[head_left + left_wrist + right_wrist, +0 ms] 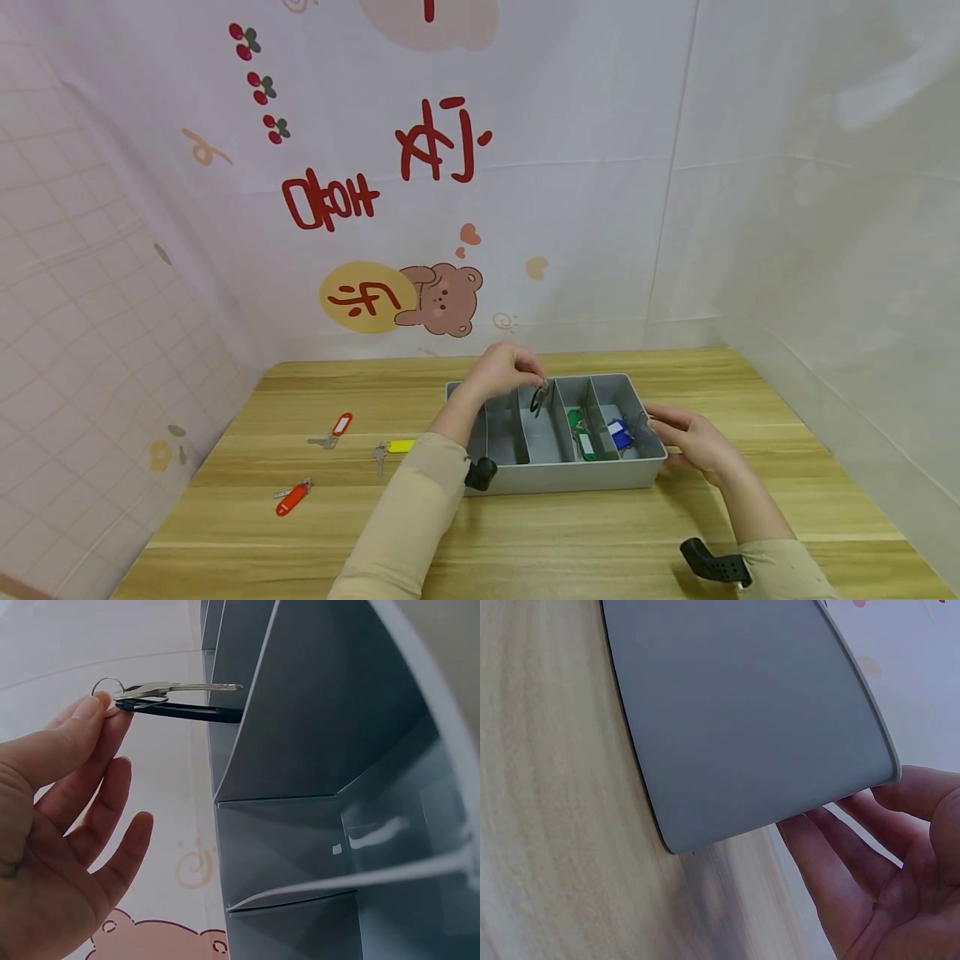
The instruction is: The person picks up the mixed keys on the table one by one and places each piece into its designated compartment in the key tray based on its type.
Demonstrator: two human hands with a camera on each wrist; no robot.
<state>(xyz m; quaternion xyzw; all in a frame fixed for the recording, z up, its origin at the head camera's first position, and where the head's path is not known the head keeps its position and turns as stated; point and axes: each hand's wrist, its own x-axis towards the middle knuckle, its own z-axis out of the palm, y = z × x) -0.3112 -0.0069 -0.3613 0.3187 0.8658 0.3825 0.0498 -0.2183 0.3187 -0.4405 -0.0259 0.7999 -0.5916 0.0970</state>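
Note:
In the head view my left hand (pixel 504 371) is over the grey divided box (pixel 555 478), above a middle compartment. Between its thumb and fingertips it pinches a metal ring carrying a silver key (pixel 180 688) and a dark key tag (pixel 187 712); the other fingers spread loosely. My right hand (pixel 693 442) rests at the box's right end, its fingers against the outer wall and thumb at the rim, as the right wrist view also shows. Inside the box, green key tags (pixel 585 445) lie in one compartment and blue key tags (pixel 619 433) in the rightmost.
Left of the box on the wooden table (pixel 360 542) lie keys with a red-framed tag (pixel 342 424), a red tag (pixel 293 498) and a yellow tag (pixel 401 446). The leftmost compartments are partly hidden by my left arm. A printed cloth (pixel 570 208) hangs behind the table.

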